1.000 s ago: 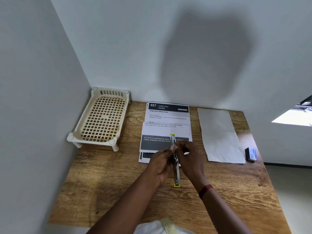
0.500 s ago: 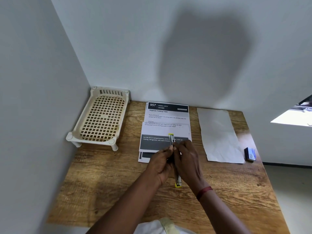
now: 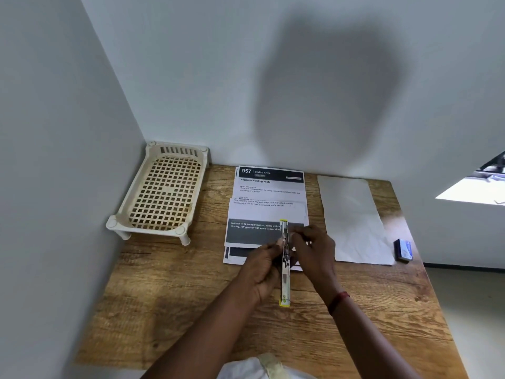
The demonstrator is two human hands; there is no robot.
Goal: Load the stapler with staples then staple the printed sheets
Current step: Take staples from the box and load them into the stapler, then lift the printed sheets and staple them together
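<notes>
Stapler (image 3: 284, 272) opened out flat, long and narrow, yellow at both ends, held above the wooden counter (image 3: 175, 302) with its far end over the printed sheets (image 3: 269, 203); left hand (image 3: 262, 269) wraps its middle from the left side, fingers curled closed around the metal body; right hand (image 3: 314, 250) comes in from the right, fingertips pinched at the upper half of the stapler, near the open metal channel; cannot tell whether a strip of staples sits between those fingertips, the spot is too small and shadowed; a red band circles the right wrist.

Printed sheets lie in an uneven stack at the back centre of the counter, top page headed "957" with a dark banner, a lower page with a dark block showing under the hands; sheets look loose and shifted against one another.

Plain white sheet (image 3: 352, 220), slightly creased, lies to the right of the stack, apart from it; small blue box (image 3: 403, 250) rests just beside that sheet's right edge, near the counter's right side.

Cream plastic tray (image 3: 164, 195) with a lattice floor and short legs stands in the back left corner, against the wall.
</notes>
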